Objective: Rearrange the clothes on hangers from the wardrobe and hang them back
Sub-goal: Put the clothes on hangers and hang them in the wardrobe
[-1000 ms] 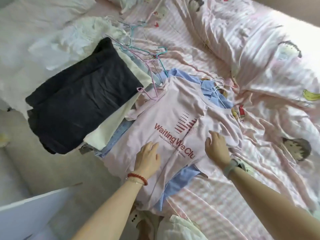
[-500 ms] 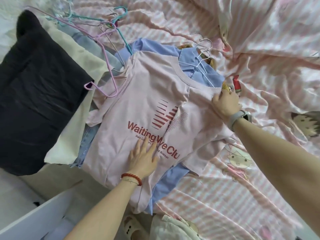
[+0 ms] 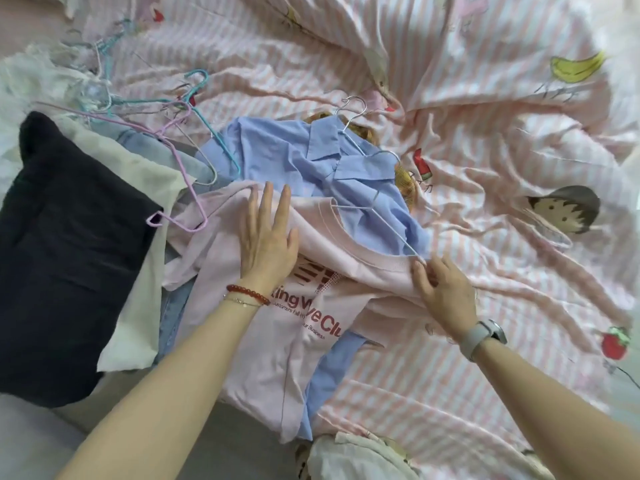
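Observation:
A pale pink T-shirt (image 3: 263,344) with red lettering lies on the bed, its top bunched down. Under it lies a light blue collared shirt (image 3: 277,157) on a silver wire hanger (image 3: 356,133). My left hand (image 3: 266,237) rests flat, fingers straight, on the pink shirt's left shoulder. My right hand (image 3: 443,292) pinches the pink shirt's right shoulder, at the tip of the silver hanger's arm. To the left lie a black garment (image 3: 69,251), a cream garment (image 3: 138,306) and a pale denim piece (image 3: 173,313).
Loose pink (image 3: 187,195), teal (image 3: 207,98) and clear hangers are tangled at the upper left. The bed has a pink striped cartoon-print sheet (image 3: 485,202), rumpled at the top right. A grey floor (image 3: 34,445) shows at the lower left, white cloth (image 3: 356,455) at the bottom.
The pink T-shirt's neckline has been drawn down, uncovering the blue shirt's collar and hanger. My left hand moved up from the chest print to the left shoulder; my right hand came down and nearer.

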The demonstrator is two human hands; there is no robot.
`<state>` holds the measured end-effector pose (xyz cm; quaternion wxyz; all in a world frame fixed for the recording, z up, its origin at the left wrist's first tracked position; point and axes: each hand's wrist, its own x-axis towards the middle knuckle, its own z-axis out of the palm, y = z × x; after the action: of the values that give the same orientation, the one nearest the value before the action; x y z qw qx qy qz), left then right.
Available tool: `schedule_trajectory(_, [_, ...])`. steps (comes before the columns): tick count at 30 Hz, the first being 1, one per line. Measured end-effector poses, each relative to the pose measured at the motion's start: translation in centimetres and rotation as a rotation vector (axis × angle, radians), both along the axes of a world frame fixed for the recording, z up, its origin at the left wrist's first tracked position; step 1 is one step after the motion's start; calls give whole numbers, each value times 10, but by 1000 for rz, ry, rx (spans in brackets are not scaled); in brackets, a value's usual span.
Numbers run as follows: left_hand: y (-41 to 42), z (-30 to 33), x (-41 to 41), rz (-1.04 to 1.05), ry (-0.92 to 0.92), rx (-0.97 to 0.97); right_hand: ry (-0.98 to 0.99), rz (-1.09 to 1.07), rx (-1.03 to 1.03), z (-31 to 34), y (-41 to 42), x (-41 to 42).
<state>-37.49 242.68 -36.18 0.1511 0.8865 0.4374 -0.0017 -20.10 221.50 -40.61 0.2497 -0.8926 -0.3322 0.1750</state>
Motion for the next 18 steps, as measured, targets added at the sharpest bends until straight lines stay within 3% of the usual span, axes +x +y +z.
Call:
schedule_trajectory(4, [4, 1, 28, -249, 381, -156, -96, 48, 33, 10, -43, 3])
schedule_trajectory(6, [-8, -1, 27, -310, 446, -253, -140, 28, 6, 13, -57, 3])
schedule_trajectory(12, [-68, 15, -36, -201, 313, -324, -184, 58, -36, 18, -69, -4])
schedule_trajectory(18, [-116, 39, -139, 169, 169, -371, -323, 396, 59, 30, -20, -44])
